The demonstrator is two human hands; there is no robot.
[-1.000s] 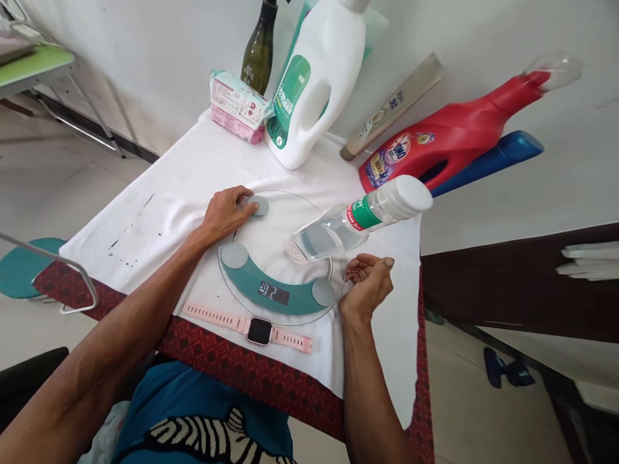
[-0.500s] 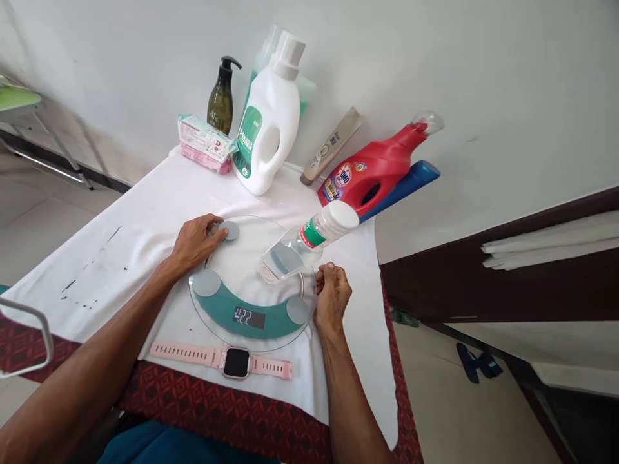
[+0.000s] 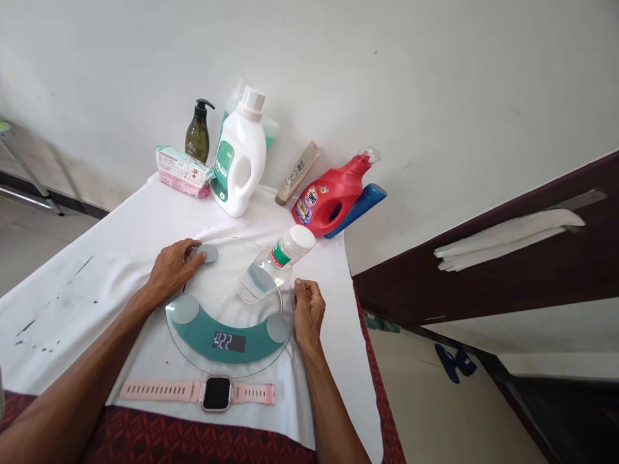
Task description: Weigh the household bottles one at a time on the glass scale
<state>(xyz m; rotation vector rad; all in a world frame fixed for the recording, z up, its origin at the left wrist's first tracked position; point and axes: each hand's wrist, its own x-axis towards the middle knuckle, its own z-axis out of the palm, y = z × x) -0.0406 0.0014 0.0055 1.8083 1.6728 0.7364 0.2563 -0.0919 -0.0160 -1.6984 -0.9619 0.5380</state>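
Note:
A round glass bathroom scale (image 3: pixel 199 330) with a teal band and grey pads lies on the white cloth, its digital display lit. My left hand (image 3: pixel 173 265) is closed on its far left rim, thumb on the pad there. At the right rim, my right hand (image 3: pixel 309 314) has its fingers curled in and pressed together on the glass edge. A clear plastic bottle (image 3: pixel 264 274) with a white cap and green-red label, partly filled with clear liquid, stands on the glass between my hands. In front of the scale, a pink smartwatch (image 3: pixel 216 393) lies stretched out flat.
Along the wall stand a pump bottle (image 3: pixel 197 134), a wipes pack (image 3: pixel 182 171), a white detergent jug (image 3: pixel 242 154), a beige tube (image 3: pixel 297 173), a red detergent bottle (image 3: pixel 331 193) and a blue bottle (image 3: pixel 360 209). Slippers (image 3: pixel 454 362) lie on the floor at right.
The view has shifted, so the table and everything on it appear further left and lower. Both hands keep their places at the scale's rim; the bottle still stands on it.

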